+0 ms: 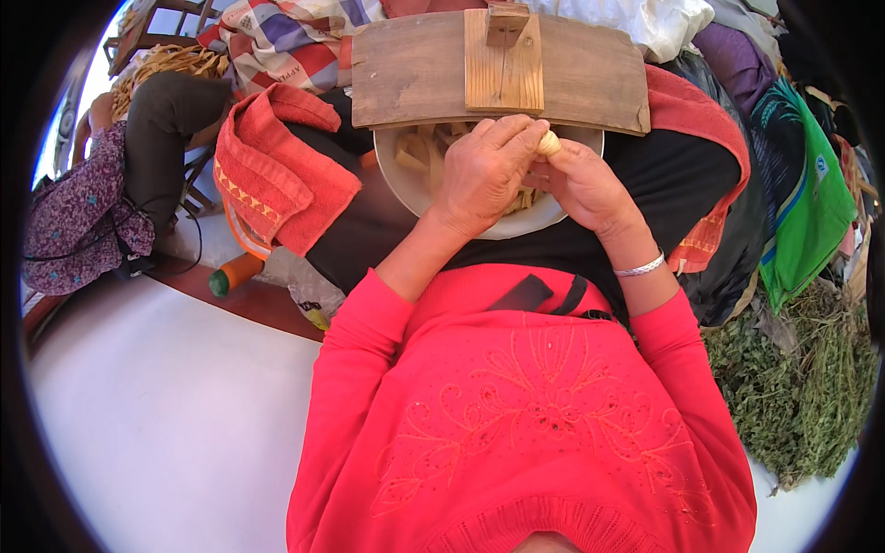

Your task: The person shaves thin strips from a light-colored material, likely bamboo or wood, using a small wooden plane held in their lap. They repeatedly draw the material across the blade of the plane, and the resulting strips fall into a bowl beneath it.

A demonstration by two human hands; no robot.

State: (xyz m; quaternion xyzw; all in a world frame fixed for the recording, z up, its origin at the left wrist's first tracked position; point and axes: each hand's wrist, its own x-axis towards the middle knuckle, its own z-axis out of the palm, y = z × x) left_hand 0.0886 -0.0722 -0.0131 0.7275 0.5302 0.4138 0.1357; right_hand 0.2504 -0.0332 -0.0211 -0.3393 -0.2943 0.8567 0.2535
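Observation:
My left hand (483,171) and my right hand (590,184) meet over a white basin (398,189) on my lap. Between their fingertips they hold a small pale-yellow rounded piece (549,144) with wound-looking ridges; its exact kind does not show. The fingers of both hands are closed, the right thumb and fingers pinching beside the piece. Inside the basin lie flat tan strips (419,152), partly hidden by my hands. Just beyond my fingertips a wooden board (406,83) lies across the basin's far side, with a lighter wooden block (503,78) on it.
Red towels (286,175) drape over my legs on both sides. At left another person's dark-trousered leg (171,129) is near a pile of tan strips (175,64). A green bag (811,203) and a heap of dried plants (802,378) are at right. An orange tube (238,274) lies left.

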